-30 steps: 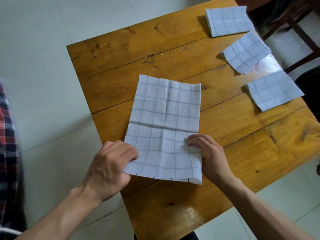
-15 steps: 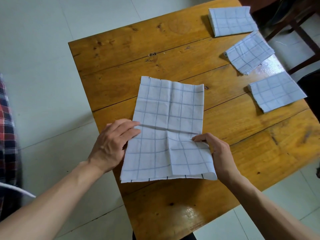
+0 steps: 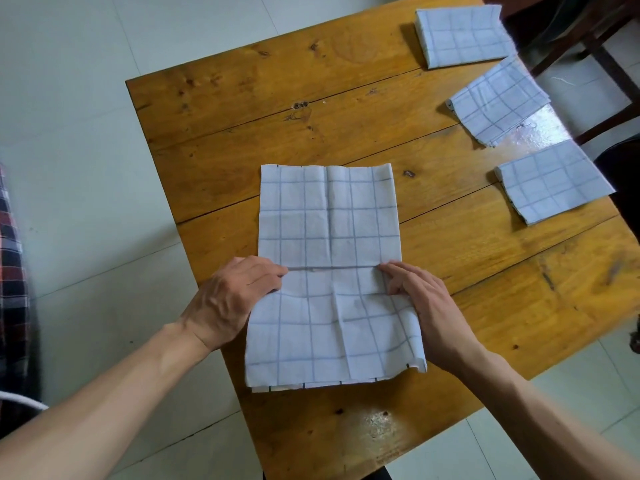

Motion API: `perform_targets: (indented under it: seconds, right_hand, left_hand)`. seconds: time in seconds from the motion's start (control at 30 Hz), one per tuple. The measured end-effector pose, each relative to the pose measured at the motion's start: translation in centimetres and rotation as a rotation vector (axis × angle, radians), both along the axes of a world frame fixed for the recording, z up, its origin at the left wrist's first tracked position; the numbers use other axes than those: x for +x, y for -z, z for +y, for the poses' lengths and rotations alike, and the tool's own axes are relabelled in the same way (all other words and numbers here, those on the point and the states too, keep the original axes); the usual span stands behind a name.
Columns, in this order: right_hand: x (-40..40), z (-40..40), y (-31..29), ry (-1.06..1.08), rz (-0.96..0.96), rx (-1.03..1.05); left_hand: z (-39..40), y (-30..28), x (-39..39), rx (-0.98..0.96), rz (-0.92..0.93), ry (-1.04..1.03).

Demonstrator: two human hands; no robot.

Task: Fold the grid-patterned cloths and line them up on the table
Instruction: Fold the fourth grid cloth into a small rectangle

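Grid-patterned cloth (image 3: pixel 329 216) runs lengthwise away from both hands; left hand (image 3: pixel 232 299) and right hand (image 3: pixel 420 306) fingers pinch its side edges at the mid-crease.

The table (image 3: pixel 346 133) is varnished wood planks, glossy where light glares, with knots and dark scuffs. The grid-patterned cloth (image 3: pixel 329 230) is thin, matt woven fabric, creased and frayed at its edges, as are the three folded cloths (image 3: pixel 464 36). The floor (image 3: pixel 86 150) is smooth pale tile.
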State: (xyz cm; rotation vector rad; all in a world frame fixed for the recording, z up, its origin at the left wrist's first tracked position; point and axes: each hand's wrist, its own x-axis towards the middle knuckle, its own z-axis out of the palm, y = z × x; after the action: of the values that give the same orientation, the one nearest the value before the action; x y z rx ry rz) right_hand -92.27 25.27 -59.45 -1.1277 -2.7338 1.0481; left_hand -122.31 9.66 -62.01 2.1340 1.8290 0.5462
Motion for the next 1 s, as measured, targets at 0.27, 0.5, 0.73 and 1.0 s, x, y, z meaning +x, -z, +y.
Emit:
perform_targets:
  seconds: [0.27,0.5,0.73,1.0]
  right_hand:
    - [0.2,1.0,0.6,-0.058,0.022,0.03]
    - [-0.3,2.3,1.1,-0.06,0.105,0.159]
    - [-2.2,3.3,0.3,0.24,0.17,-0.005]
    - [-4.9,4.9,0.0,0.473,0.085,-0.11]
  left_hand:
    - [-0.2,-0.5,0.8,-0.045,-0.055,-0.131]
    - [0.6,-1.8,0.9,-0.171,-0.233,-0.344]
    - [3.2,-2.2,0.3,-0.271,-0.324,-0.528]
    - [6.2,-2.3,0.0,-0.347,-0.339,-0.66]
